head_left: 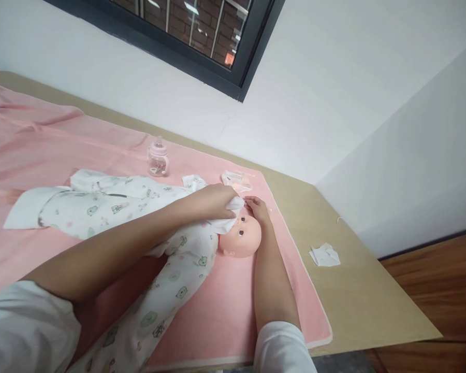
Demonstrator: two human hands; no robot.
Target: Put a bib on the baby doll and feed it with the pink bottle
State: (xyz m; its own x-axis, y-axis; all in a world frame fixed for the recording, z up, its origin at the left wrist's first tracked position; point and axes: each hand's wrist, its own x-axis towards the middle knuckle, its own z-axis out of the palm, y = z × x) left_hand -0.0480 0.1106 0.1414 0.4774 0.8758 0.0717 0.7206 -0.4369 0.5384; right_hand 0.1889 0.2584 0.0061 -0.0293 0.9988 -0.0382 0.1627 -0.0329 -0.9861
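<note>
Baby doll (243, 244) on its back is what I have between my hands, lying on a pink blanket (225, 311) with its head toward my right and its legs stretching off to the left. Nearest me, one patterned sleeve (155, 311) of its white outfit runs down to the bottom edge of my view. Beyond that, my left hand (215, 201) pinches a white cloth (228, 223) against the lower part of the face (both eyes show above it). My right hand (258, 208) reaches around the head to its far side, fingers slightly bent; I cannot tell whether they grip anything. Off to the right, a folded white piece (325, 255) lies on the bare tabletop (353, 305). Farther back on the blanket are a clear packet (236, 181) and, well to its left, an upright bottle (158, 159) with a pink collar. Behind everything rises a white wall (314, 93) with a dark-framed window (194, 31).
</note>
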